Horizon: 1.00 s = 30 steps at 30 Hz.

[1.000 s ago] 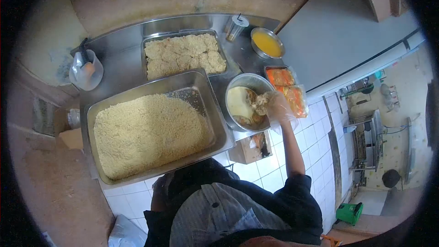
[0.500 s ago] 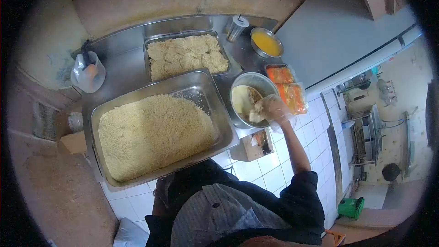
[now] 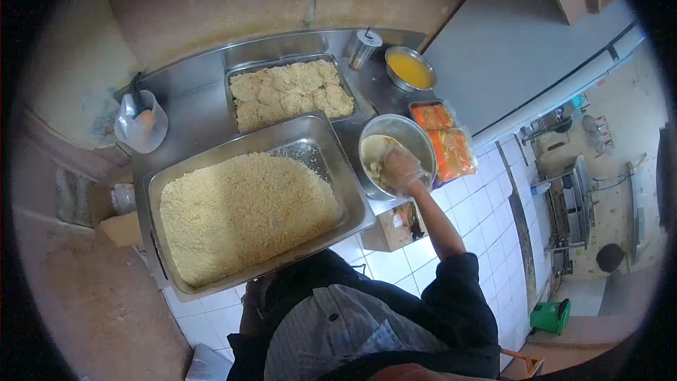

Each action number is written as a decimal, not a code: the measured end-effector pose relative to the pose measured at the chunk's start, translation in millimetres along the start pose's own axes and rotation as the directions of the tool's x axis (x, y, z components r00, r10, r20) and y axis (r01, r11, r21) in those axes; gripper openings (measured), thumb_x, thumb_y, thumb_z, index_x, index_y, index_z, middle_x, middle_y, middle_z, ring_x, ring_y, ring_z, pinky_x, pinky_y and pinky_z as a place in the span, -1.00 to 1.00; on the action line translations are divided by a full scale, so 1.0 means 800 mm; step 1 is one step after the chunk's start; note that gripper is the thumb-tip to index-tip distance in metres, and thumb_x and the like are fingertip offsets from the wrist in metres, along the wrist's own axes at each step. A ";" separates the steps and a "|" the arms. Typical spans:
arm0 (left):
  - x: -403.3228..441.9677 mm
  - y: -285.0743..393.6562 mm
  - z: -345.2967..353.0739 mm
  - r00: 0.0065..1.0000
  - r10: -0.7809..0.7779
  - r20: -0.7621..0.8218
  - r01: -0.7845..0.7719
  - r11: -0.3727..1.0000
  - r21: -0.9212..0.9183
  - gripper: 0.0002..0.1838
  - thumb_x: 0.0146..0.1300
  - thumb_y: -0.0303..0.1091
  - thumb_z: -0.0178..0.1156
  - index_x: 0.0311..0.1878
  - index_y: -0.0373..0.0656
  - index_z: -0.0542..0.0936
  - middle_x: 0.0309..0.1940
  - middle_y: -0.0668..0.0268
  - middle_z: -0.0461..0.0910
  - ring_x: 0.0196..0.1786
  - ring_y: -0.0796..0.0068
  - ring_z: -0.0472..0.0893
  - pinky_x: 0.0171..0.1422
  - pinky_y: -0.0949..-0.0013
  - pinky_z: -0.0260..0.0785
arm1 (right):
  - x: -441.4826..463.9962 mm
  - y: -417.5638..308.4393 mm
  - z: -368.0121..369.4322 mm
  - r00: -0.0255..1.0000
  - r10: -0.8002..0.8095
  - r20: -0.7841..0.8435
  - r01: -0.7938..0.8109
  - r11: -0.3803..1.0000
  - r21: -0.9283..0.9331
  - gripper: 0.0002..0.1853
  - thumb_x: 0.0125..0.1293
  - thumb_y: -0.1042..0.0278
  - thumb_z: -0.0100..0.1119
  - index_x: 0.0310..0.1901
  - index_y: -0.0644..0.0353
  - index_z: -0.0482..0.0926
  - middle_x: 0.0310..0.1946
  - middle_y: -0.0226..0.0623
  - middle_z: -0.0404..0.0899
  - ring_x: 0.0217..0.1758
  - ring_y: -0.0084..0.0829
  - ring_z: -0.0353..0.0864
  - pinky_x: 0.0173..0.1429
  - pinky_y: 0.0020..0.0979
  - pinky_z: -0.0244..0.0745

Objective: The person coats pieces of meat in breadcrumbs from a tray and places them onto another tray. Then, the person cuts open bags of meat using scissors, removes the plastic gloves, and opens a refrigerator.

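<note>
My right hand, in a clear plastic glove, reaches down into a deep metal bowl of pale, creamy liquid with lumpy pieces in it. Its fingertips are hidden in the bowl, so their grip does not show. Left of the bowl lies a large steel tray filled with yellowish crumbs. Below that tray's front edge, my left hand is dark and mostly hidden, and its fingers cannot be made out.
Behind the crumbs stands a second tray of crumb-coated pieces. Further right are a metal cup, a bowl of yellow liquid and orange packets. A white plastic jug stands left. Beneath the counter sits a cardboard box.
My right hand has moved left and deeper into the bowl; the whitish lump at its fingers no longer shows. The view has shifted slightly.
</note>
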<state>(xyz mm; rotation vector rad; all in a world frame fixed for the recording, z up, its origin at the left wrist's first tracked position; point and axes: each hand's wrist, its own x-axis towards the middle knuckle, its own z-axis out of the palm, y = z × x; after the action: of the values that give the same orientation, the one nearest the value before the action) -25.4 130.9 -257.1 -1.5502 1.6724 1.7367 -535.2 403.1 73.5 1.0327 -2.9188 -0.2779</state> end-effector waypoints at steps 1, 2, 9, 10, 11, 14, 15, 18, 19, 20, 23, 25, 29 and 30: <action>-0.003 -0.002 -0.001 1.000 -0.002 -0.005 0.002 1.000 -0.007 -0.79 0.15 -0.20 0.13 -0.18 -0.01 0.43 -0.45 0.24 0.59 -0.50 0.40 0.56 -0.53 0.38 0.35 | -0.009 0.018 0.020 0.988 -0.144 -0.052 0.148 0.987 0.060 -0.78 0.04 0.26 -0.01 -0.37 0.19 0.54 -0.37 -0.16 0.51 -0.21 -0.17 0.50 -0.08 -0.28 0.40; -0.003 -0.004 -0.002 1.000 -0.005 -0.008 0.005 1.000 -0.009 -0.79 0.15 -0.20 0.13 -0.18 -0.01 0.43 -0.45 0.24 0.59 -0.50 0.40 0.57 -0.53 0.38 0.35 | -0.014 0.019 0.011 0.954 -0.279 -0.108 0.291 0.950 0.112 -0.76 0.04 0.23 0.00 -0.35 0.19 0.54 -0.35 -0.17 0.50 -0.18 -0.18 0.49 -0.03 -0.29 0.37; 0.000 -0.003 -0.009 1.000 -0.004 0.001 0.004 1.000 0.007 -0.79 0.15 -0.20 0.13 -0.18 -0.01 0.43 -0.45 0.23 0.59 -0.50 0.39 0.57 -0.51 0.37 0.36 | -0.066 0.059 -0.043 0.976 -0.216 0.043 0.159 0.829 0.537 -0.55 -0.08 0.23 0.29 -0.11 0.15 0.46 -0.14 -0.27 0.47 -0.07 -0.37 0.46 0.12 -0.42 0.32; 0.001 -0.004 -0.012 1.000 -0.008 0.001 0.008 1.000 0.001 -0.79 0.15 -0.20 0.13 -0.18 -0.01 0.43 -0.45 0.23 0.59 -0.49 0.38 0.57 -0.51 0.37 0.36 | -0.072 0.060 -0.066 0.978 -0.205 0.044 0.150 0.831 0.536 -0.55 -0.08 0.23 0.29 -0.11 0.15 0.46 -0.14 -0.27 0.47 -0.07 -0.37 0.46 0.12 -0.42 0.32; 0.002 0.000 -0.013 1.000 0.000 0.008 0.000 1.000 0.012 -0.79 0.15 -0.20 0.13 -0.18 -0.01 0.43 -0.45 0.23 0.59 -0.49 0.38 0.57 -0.51 0.37 0.36 | -0.079 0.064 -0.085 0.983 -0.178 0.039 0.116 0.778 0.618 -0.53 -0.13 0.30 0.33 -0.10 0.17 0.46 -0.15 -0.28 0.48 -0.07 -0.40 0.46 0.08 -0.42 0.35; 0.005 0.000 -0.016 1.000 0.004 0.016 -0.005 1.000 0.020 -0.79 0.15 -0.20 0.13 -0.18 -0.02 0.43 -0.45 0.22 0.59 -0.49 0.38 0.57 -0.50 0.36 0.37 | -0.098 0.068 -0.122 0.992 0.013 0.126 -0.114 0.526 0.843 -0.52 -0.14 0.40 0.36 -0.11 0.21 0.45 -0.14 -0.27 0.48 -0.07 -0.41 0.47 0.00 -0.39 0.41; 0.007 -0.001 -0.016 1.000 0.008 0.018 -0.008 1.000 0.022 -0.79 0.15 -0.20 0.13 -0.18 -0.02 0.43 -0.45 0.22 0.60 -0.49 0.38 0.57 -0.50 0.36 0.37 | -0.101 0.073 -0.128 0.993 0.058 0.103 -0.118 0.410 0.904 -0.60 -0.12 0.47 0.30 -0.15 0.22 0.47 -0.19 -0.30 0.51 -0.13 -0.44 0.49 -0.01 -0.43 0.41; 0.006 0.001 -0.020 1.000 0.005 0.017 -0.005 1.000 0.019 -0.79 0.15 -0.20 0.13 -0.18 -0.02 0.43 -0.45 0.22 0.60 -0.49 0.37 0.57 -0.50 0.36 0.37 | -0.095 0.133 -0.060 0.980 0.195 0.049 -0.082 0.161 0.984 -0.80 -0.09 0.47 0.23 -0.34 0.23 0.54 -0.41 -0.32 0.58 -0.35 -0.48 0.54 -0.20 -0.46 0.45; 0.007 0.002 -0.020 1.000 0.009 0.023 -0.010 1.000 0.025 -0.79 0.15 -0.20 0.13 -0.18 -0.02 0.42 -0.46 0.22 0.60 -0.49 0.37 0.58 -0.49 0.35 0.37 | -0.093 0.158 -0.035 0.962 0.254 -0.102 -0.050 0.529 0.847 -0.86 -0.08 0.41 0.22 -0.42 0.22 0.55 -0.49 -0.26 0.57 -0.42 -0.43 0.54 -0.30 -0.42 0.43; 0.008 0.002 -0.021 1.000 0.012 0.025 -0.013 1.000 0.027 -0.79 0.15 -0.20 0.13 -0.18 -0.02 0.42 -0.46 0.22 0.60 -0.48 0.37 0.58 -0.49 0.35 0.38 | -0.092 0.177 -0.016 0.933 0.249 -0.260 -0.057 0.815 0.577 -0.87 -0.06 0.35 0.22 -0.50 0.22 0.57 -0.57 -0.21 0.56 -0.49 -0.38 0.55 -0.41 -0.38 0.42; 0.009 0.000 -0.023 1.000 0.014 0.027 -0.015 1.000 0.027 -0.79 0.15 -0.20 0.13 -0.18 -0.02 0.42 -0.46 0.21 0.60 -0.48 0.36 0.58 -0.49 0.35 0.38 | -0.089 0.210 0.014 0.873 0.461 -0.159 -0.357 0.826 0.437 -0.80 0.02 0.32 0.19 -0.39 0.30 0.56 -0.54 -0.27 0.57 -0.54 -0.36 0.50 -0.42 -0.33 0.39; 0.011 -0.002 -0.025 1.000 0.016 0.023 -0.016 1.000 0.024 -0.79 0.15 -0.20 0.13 -0.18 -0.02 0.42 -0.46 0.21 0.60 -0.48 0.36 0.58 -0.48 0.35 0.38 | -0.092 0.166 -0.059 0.853 0.496 -0.164 -0.391 0.814 0.429 -0.81 0.01 0.31 0.19 -0.44 0.29 0.55 -0.58 -0.24 0.56 -0.56 -0.31 0.49 -0.43 -0.33 0.38; 0.014 -0.006 -0.026 1.000 0.015 0.026 -0.016 0.999 0.029 -0.78 0.15 -0.20 0.13 -0.18 -0.02 0.42 -0.46 0.21 0.60 -0.48 0.35 0.58 -0.47 0.34 0.39 | -0.093 0.123 -0.106 0.838 0.366 -0.404 -0.249 0.916 0.314 -0.78 -0.03 0.22 0.20 -0.55 0.22 0.54 -0.64 -0.12 0.49 -0.57 -0.16 0.46 -0.43 -0.24 0.36; 0.016 -0.006 -0.024 0.999 0.029 0.030 -0.030 0.999 0.036 -0.78 0.15 -0.20 0.13 -0.18 -0.02 0.42 -0.46 0.20 0.60 -0.48 0.35 0.58 -0.47 0.34 0.39 | -0.093 0.114 -0.114 0.779 0.198 -0.595 -0.047 0.965 0.260 -0.79 -0.04 0.20 0.19 -0.59 0.18 0.55 -0.67 -0.14 0.48 -0.58 -0.13 0.47 -0.44 -0.20 0.37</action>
<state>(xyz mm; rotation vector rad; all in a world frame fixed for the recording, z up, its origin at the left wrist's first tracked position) -17.8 110.7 -265.1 -1.4844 1.7113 1.7254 -525.6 504.9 181.8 0.7489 -2.4162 0.3593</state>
